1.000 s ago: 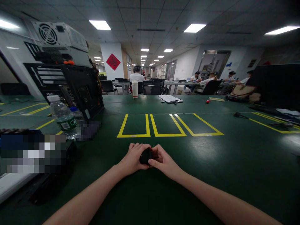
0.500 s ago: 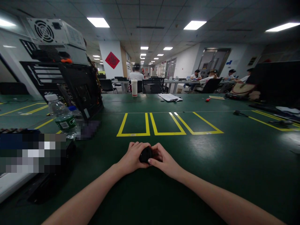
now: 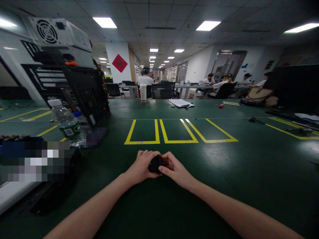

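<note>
A small black rounded object [image 3: 155, 164] is held between my two hands, low over the green table [image 3: 159, 209]; its kind I cannot make out. My left hand [image 3: 143, 167] wraps round its left side, with the fingers over the far edge and the thumb at the near edge. From the right, my right hand [image 3: 176, 172] grips it with thumb and fingers, the thumb tip pressing near its lower right edge. The fingers cover much of the object. Beyond the hands, yellow tape outlines [image 3: 178, 142] mark the tabletop.
On the left stand a water bottle [image 3: 67, 124], a black computer chassis [image 3: 86, 96] and a power supply [image 3: 59, 33] on top. A clipboard [image 3: 181, 103] and a white cup [image 3: 143, 93] are at the far side. A black cable [image 3: 256, 121] lies to the right. People sit farther back.
My right thumb has shifted slightly on the black object. Both hands otherwise keep their grip and place; the view has tilted a little.
</note>
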`<state>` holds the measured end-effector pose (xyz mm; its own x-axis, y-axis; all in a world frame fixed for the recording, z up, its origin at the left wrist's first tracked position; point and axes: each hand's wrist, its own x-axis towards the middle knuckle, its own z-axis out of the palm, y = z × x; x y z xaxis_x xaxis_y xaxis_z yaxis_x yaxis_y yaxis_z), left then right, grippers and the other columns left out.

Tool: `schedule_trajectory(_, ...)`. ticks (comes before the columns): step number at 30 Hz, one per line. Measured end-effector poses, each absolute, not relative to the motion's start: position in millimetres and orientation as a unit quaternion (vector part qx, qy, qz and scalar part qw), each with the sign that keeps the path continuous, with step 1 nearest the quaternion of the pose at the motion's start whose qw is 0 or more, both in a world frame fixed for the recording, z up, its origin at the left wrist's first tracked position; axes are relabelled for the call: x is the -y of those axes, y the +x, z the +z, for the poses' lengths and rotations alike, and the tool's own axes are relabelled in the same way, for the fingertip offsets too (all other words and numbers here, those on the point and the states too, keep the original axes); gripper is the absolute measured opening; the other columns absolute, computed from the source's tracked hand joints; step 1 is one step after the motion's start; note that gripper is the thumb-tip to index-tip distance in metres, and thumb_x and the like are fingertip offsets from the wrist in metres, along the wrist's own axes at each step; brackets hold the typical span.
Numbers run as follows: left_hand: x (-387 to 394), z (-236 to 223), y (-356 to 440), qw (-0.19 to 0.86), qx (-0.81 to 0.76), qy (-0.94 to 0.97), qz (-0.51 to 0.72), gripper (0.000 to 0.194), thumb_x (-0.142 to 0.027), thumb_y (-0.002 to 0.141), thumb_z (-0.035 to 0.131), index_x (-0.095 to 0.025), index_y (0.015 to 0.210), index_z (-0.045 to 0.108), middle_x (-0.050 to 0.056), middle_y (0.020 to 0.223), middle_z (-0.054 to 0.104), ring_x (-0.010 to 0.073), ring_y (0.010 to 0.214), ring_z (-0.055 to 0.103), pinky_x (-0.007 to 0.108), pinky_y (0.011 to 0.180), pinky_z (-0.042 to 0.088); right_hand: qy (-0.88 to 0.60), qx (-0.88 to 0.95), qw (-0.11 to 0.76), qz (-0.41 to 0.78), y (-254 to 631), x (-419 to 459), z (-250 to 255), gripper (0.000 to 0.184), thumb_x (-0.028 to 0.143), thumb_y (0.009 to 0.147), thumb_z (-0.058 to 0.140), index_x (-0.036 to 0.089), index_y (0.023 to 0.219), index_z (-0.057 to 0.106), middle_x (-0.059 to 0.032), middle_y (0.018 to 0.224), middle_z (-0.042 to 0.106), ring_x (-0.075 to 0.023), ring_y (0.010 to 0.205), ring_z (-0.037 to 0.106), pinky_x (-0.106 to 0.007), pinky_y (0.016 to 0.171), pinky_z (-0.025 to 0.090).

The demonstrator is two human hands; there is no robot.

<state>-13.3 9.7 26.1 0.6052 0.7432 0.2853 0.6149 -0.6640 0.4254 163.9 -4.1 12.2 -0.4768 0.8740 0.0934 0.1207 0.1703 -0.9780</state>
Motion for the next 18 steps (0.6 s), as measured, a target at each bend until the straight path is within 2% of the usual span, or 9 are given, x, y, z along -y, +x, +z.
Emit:
schedule_trajectory(5,-8,31,-14,0.147,-0.386,0.885,0.217,0.054,-0.033,0.066,0.063,-0.024,0.113,0.038,0.003,0.106,0.051,0.0208,0.091,0.046,0.035,0.08,0.03,-0.38,0.67,0.365,0.524,162,2,8,0.02,0.035,0.078,0.047,0.022,0.092,0.044,-0.0012,0.095,0.051,-0.0161,0.089,0.052,-0.032,0.074,0.046)
schedule_trajectory(12,-8,29,-14,0.151,-0.387,0.883,0.217,0.051,-0.033,0.066,0.062,-0.024,0.111,0.039,0.002,0.105,0.052,0.0204,0.091,0.046,0.034,0.08,0.03,-0.402,0.672,0.341,0.52,164,1,10,0.025,0.034,0.077,0.049,0.021,0.098,0.044,-0.0023,0.098,0.051,-0.0167,0.093,0.051,-0.035,0.081,0.043)
schedule_trajectory(18,-12,20,-13,0.137,-0.399,0.877,0.229,0.054,-0.03,0.062,0.066,-0.025,0.109,0.039,0.002,0.103,0.052,0.0207,0.09,0.046,0.034,0.079,0.03,-0.371,0.67,0.357,0.534,164,7,18,0.022,0.033,0.074,0.053,0.021,0.091,0.044,-0.0016,0.098,0.051,-0.0175,0.093,0.051,-0.035,0.079,0.045)
